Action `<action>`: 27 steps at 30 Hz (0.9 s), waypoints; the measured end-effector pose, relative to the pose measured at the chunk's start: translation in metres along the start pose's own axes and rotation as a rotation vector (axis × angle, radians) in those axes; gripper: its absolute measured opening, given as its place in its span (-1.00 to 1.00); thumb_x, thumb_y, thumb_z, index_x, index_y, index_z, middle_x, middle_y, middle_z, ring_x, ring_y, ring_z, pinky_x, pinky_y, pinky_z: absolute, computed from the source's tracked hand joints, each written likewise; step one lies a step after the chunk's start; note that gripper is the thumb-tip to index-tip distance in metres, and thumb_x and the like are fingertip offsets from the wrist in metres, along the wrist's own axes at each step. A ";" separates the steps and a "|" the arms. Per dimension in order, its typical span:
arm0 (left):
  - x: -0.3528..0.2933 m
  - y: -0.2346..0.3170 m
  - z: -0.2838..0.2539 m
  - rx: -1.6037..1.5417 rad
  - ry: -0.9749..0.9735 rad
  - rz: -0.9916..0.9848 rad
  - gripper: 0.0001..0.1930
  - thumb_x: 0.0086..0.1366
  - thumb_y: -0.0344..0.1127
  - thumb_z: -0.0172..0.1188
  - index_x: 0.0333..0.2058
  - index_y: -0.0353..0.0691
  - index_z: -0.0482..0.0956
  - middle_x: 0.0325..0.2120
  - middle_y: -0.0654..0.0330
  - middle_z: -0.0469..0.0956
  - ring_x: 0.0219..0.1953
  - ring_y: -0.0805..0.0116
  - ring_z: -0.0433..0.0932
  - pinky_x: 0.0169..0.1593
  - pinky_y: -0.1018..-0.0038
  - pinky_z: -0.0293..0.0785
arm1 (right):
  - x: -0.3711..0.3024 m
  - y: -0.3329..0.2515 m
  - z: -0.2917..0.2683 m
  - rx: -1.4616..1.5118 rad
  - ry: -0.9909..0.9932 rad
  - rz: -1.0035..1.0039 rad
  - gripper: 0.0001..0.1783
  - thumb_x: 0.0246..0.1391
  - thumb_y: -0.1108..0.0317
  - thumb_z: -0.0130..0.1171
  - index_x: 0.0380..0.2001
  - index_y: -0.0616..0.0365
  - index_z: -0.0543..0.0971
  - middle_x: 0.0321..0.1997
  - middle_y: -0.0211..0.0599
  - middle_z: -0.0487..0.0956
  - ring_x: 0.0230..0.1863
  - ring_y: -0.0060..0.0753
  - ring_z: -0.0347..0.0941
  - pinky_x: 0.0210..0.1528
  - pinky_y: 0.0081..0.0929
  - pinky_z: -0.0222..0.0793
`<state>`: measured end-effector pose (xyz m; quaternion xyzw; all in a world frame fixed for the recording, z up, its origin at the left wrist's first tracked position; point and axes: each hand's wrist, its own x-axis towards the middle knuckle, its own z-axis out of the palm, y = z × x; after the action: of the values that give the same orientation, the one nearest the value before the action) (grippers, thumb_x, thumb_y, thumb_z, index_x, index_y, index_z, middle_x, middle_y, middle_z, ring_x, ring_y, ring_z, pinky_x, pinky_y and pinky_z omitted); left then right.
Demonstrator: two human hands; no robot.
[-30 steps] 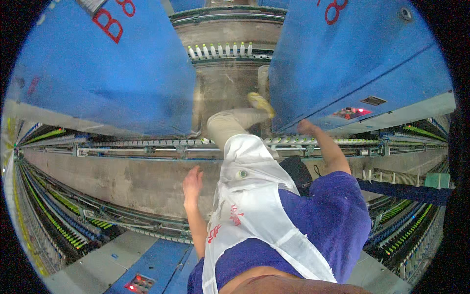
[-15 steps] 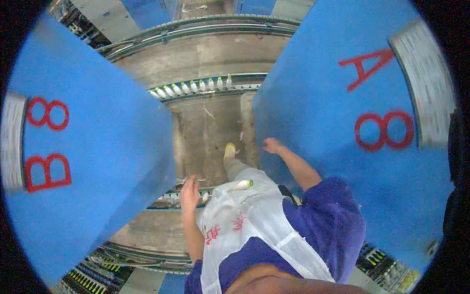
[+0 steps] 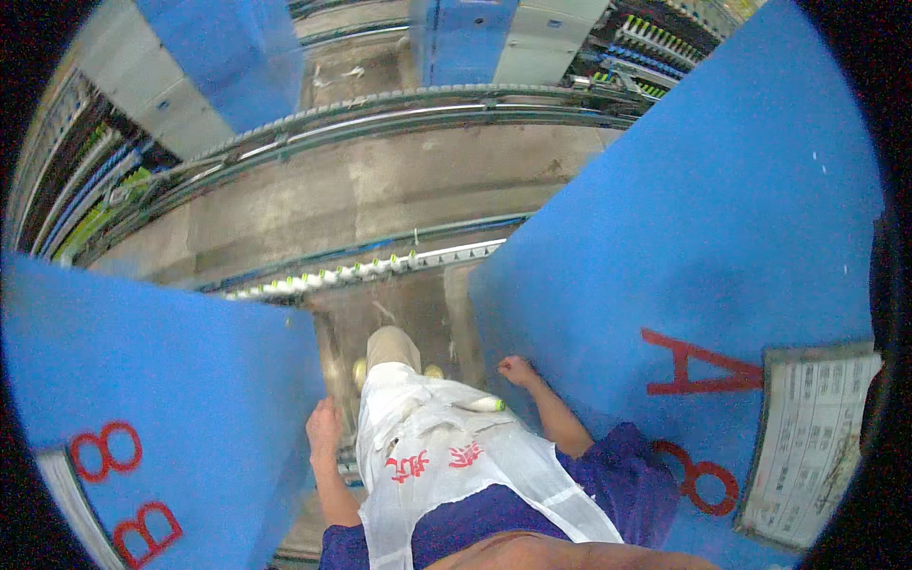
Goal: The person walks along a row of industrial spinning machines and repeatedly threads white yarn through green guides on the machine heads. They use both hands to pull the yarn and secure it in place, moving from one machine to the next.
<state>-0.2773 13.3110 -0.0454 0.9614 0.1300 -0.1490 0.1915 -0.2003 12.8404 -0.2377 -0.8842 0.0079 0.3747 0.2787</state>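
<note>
My left hand (image 3: 325, 423) hangs beside the left blue panel (image 3: 190, 370), its fingers loosely bent and slightly blurred, with nothing seen in it. Close to the right blue panel (image 3: 589, 313) is my right hand (image 3: 516, 370), its fingers curled in and no object showing. A white yarn bobbin with a green end (image 3: 484, 405) rests against the front of my white apron (image 3: 427, 432), apart from both hands. In front of me, a row of white bobbins with green tips (image 3: 323, 278) stands along a low rail that crosses the aisle.
Blue panels with red markings flank me on both sides. A paper sheet in a frame (image 3: 807, 446) is fixed to the right one. Beyond the row of bobbins, a second rail (image 3: 380, 114) crosses the floor. Machines with green bobbins (image 3: 655, 43) stand farther off.
I have stepped forward, and my view has tilted up, so more of the far rail and machines shows. Both hands sit lower in the picture. The left hand's fingers, stretched before, are more bent.
</note>
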 end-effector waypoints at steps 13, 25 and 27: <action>0.324 0.096 -0.074 -0.020 -0.042 0.440 -0.66 0.17 -0.34 0.07 -0.06 -0.25 0.42 -0.23 -0.08 0.50 -0.22 -0.08 0.49 -0.19 0.15 0.41 | 0.229 -0.166 -0.241 0.119 0.463 -0.192 -0.66 -0.08 0.12 0.06 -0.32 0.13 0.58 -0.33 -0.10 0.59 -0.30 -0.05 0.52 -0.25 -0.18 0.42; 0.481 0.086 -0.061 -0.088 -0.138 0.251 -0.66 0.12 -0.36 0.13 -0.12 -0.35 0.46 -0.33 -0.08 0.54 -0.27 -0.07 0.51 -0.22 0.20 0.42 | 0.392 -0.083 -0.288 0.338 0.304 0.318 -0.62 -0.23 0.17 0.27 -0.43 0.29 0.58 -0.57 -0.07 0.54 -0.45 -0.23 0.50 -0.46 -0.20 0.40; 0.539 0.103 -0.037 -0.012 -0.177 0.062 -0.69 0.19 -0.27 0.05 -0.16 -0.36 0.48 -0.35 -0.11 0.53 -0.28 -0.08 0.51 -0.26 0.15 0.41 | 0.426 -0.065 -0.306 0.403 0.173 0.451 -0.61 -0.25 0.18 0.30 -0.41 0.29 0.57 -0.56 -0.08 0.54 -0.45 -0.30 0.49 -0.52 -0.20 0.38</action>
<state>0.2603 13.3383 -0.1599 0.9468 0.0838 -0.2268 0.2123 0.3218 12.8254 -0.3177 -0.8159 0.3015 0.3413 0.3563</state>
